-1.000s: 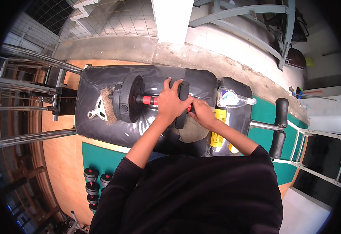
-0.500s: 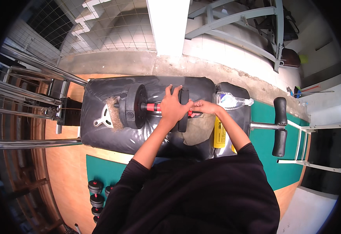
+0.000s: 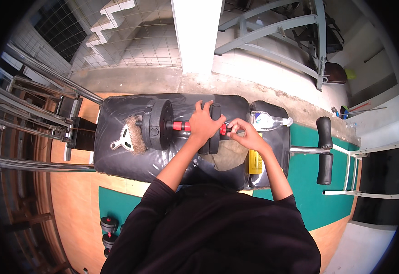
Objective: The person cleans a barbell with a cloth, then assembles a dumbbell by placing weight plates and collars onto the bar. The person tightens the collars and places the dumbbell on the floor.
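A dumbbell lies across the black padded bench, with thick black plates [image 3: 157, 124] on its left end and a bar with a red-and-black grip [image 3: 181, 126]. Over the right-end plate [image 3: 214, 145] my left hand [image 3: 201, 123] is clasped, its fingers draped across the top and the thumb along the side. My right hand [image 3: 249, 136] has its thumb and fingers curled around the bar's right tip, against a red screw collar [image 3: 223, 129]. Part of the collar is hidden by my fingers. A beige cloth [image 3: 229, 156] lies beneath that end.
A bristle brush with a white handle [image 3: 122, 142] lies beside the left plates. A clear plastic bottle [image 3: 270, 121] and a yellow container [image 3: 255, 161] rest on the bench [image 3: 117, 107]. Black leg rollers [image 3: 324, 150] stick out at right; more dumbbells [image 3: 109, 224] stand on the green mat.
My right hand has moved slightly back from the plate, its fingers more curled around the bar's tip. More of the red collar shows. My left hand stays on the plate.
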Demonstrator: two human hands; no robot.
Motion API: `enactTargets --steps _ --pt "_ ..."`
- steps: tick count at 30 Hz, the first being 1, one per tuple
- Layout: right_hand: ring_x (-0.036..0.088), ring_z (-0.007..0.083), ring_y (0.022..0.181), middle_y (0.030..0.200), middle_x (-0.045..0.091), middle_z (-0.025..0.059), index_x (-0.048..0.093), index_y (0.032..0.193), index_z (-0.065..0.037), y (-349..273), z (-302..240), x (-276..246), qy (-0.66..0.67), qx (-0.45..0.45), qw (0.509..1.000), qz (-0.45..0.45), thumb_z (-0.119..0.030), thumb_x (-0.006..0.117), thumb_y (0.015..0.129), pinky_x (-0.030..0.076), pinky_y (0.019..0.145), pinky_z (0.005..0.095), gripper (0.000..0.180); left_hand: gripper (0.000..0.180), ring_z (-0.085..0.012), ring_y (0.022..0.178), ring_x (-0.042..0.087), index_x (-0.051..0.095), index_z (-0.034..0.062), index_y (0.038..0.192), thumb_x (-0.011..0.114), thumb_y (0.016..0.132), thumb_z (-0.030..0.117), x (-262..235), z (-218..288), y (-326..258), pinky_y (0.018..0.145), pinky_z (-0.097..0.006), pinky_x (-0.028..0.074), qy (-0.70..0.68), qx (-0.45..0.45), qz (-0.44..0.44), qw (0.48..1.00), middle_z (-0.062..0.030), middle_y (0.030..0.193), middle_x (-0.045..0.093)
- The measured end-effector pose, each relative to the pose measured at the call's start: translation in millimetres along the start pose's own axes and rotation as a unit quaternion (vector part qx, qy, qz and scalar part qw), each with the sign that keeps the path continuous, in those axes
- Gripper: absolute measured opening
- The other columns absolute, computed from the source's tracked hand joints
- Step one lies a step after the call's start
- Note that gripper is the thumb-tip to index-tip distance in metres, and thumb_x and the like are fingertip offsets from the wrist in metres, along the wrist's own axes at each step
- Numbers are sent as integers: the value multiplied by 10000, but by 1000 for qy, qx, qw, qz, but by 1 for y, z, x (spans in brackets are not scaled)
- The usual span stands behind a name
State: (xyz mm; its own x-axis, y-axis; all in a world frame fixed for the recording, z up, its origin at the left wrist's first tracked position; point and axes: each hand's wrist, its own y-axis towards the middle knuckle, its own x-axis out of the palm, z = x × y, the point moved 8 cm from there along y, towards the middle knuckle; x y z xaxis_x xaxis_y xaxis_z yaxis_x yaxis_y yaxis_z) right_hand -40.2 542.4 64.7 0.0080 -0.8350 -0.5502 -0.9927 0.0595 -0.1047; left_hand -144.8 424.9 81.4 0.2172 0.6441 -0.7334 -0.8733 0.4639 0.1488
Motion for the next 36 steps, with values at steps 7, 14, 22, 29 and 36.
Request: enactTargets --steps 7,14,22,29,36 --pt "546 260 1022 1046 606 137 621 1024 -25 2 22 18 -171 -1 982 86 -247 408 956 345 951 471 315 633 -422 926 598 559 81 1178 682 651 408 -2 2 -4 787 -450 501 -11 19 15 1000 -260 1248 450" --pt "577 216 703 618 555 73 616 880 -38 -12 4 -3 -173 -47 933 312 -262 362 975 307 1011 431 351 635 -423 936 592 554 76 1183 678 662 418 0 3 -5 792 -450 498 -14 23 6 1000 -260 1255 447" --pt "583 243 824 765 668 73 579 1056 -42 -21 9 -11 -115 7 937 331 -273 368 975 336 981 419 324 623 -401 974 591 568 117 1188 685 665 435 -2 1 -5 821 -438 491 -12 -1 1 1000 -217 1284 450" --pt "587 284 860 789 649 95 588 1071 -55 -29 40 -8 -81 113 952 272 -230 433 946 348 945 418 265 633 -418 950 591 552 74 1184 676 666 416 -5 2 -6 795 -439 500 -14 18 12 1000 -267 1250 453" --pt "613 268 861 909 658 112 585 1055 -17 -27 28 2 -70 5 947 313 -243 424 960 348 972 354 293 634 -400 989 586 558 118 1201 683 670 440 -3 0 -6 820 -439 492 -10 -4 1 1000 -212 1290 445"
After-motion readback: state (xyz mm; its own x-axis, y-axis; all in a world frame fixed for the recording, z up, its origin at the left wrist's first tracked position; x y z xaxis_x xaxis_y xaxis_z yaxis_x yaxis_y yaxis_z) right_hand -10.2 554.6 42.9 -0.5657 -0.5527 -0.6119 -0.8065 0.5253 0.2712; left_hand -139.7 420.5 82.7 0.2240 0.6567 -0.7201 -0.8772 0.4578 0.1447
